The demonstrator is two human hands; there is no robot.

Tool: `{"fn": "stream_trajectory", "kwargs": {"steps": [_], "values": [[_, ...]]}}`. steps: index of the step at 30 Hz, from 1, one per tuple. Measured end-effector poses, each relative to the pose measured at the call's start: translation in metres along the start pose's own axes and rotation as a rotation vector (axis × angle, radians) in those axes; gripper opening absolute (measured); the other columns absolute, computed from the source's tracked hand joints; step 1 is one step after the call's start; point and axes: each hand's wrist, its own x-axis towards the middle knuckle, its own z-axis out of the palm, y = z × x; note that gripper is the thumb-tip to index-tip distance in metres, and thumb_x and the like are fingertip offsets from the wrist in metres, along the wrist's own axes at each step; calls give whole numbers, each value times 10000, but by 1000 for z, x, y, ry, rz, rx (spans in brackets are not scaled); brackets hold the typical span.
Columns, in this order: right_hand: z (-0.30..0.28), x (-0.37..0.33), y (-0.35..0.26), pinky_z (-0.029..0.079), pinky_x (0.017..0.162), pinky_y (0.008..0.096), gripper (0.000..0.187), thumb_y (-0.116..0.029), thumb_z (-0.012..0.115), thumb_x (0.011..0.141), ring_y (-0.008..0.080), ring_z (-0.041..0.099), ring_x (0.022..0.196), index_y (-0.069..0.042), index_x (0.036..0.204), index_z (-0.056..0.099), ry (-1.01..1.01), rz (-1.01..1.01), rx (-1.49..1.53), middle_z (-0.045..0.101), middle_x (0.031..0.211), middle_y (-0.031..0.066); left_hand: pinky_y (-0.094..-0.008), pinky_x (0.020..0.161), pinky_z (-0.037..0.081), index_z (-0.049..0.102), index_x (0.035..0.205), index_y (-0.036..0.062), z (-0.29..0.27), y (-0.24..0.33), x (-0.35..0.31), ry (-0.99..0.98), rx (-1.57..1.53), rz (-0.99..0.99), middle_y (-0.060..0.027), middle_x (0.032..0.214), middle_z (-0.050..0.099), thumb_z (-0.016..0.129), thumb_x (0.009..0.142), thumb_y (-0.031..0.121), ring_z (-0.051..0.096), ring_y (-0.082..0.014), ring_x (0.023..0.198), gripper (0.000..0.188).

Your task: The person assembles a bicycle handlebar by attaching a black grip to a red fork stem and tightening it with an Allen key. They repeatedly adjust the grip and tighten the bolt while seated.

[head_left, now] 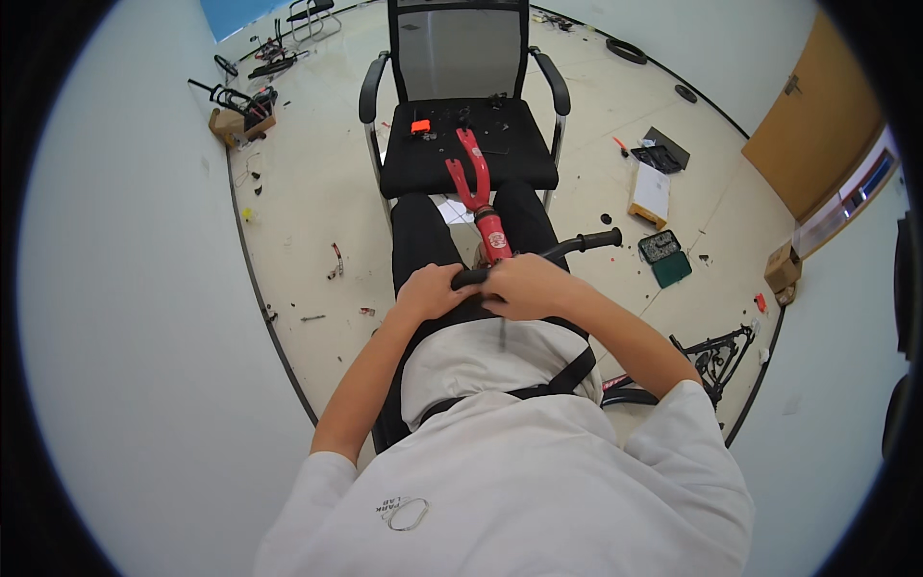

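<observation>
A red bicycle fork (468,178) with a red head tube (492,234) lies between my thighs, its prongs reaching over the chair seat. A black handlebar (567,249) crosses my lap at the near end of the tube. My left hand (433,291) is closed around the left end, with the black grip (471,278) showing beside its fingers. Close against it, my right hand (529,286) has its fingers curled over the middle. A thin grey rod (503,332), blurred, shows below those fingers. What exactly the right fingers pinch is hidden, as is the stem.
Facing me, a black office chair (468,144) carries an orange item (420,127) and several small dark parts. On the floor to the right are a green tool case (671,269), a white box (650,192) and a black bike frame (716,361). More bike parts (240,101) lie far left.
</observation>
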Motion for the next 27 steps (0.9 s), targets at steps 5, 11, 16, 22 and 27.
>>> {"fn": "stream_trajectory", "kwargs": {"steps": [5, 11, 16, 22, 27], "values": [[-25, -47, 29, 551, 733, 464, 179, -222, 681, 833, 355, 686, 802, -93, 939, 745, -80, 242, -124, 700, 797, 156, -480, 750, 544, 712, 944, 56, -11, 15, 1, -50, 19, -14, -215, 822, 701, 665, 860, 622, 684, -410, 830, 574], [-26, 4, 43, 543, 760, 471, 180, -206, 628, 886, 372, 685, 838, -103, 1003, 716, 277, 122, 67, 700, 811, 160, -468, 794, 561, 705, 941, 74, -15, 15, 2, -99, 40, -84, -196, 858, 719, 626, 857, 678, 700, -396, 859, 616], [-16, 4, -3, 549, 733, 475, 206, -240, 601, 890, 362, 694, 814, -88, 947, 728, -77, -36, 4, 713, 851, 171, -468, 797, 553, 700, 986, 82, 7, -15, 1, 99, 59, 81, -194, 857, 715, 650, 861, 636, 686, -405, 872, 570], [-31, -49, 36, 541, 719, 473, 214, -237, 651, 887, 366, 686, 781, -100, 1040, 710, 104, 184, 87, 697, 796, 162, -466, 750, 554, 711, 907, 81, -12, 10, 5, -69, -6, -39, -189, 849, 719, 651, 833, 692, 693, -405, 853, 619], [-23, 0, 25, 541, 711, 464, 255, -254, 649, 901, 365, 682, 759, -111, 1109, 685, 217, 58, 62, 703, 805, 132, -477, 783, 551, 714, 964, 87, -12, 10, 2, -84, 8, -48, -204, 896, 718, 625, 858, 680, 687, -407, 894, 609]]}}
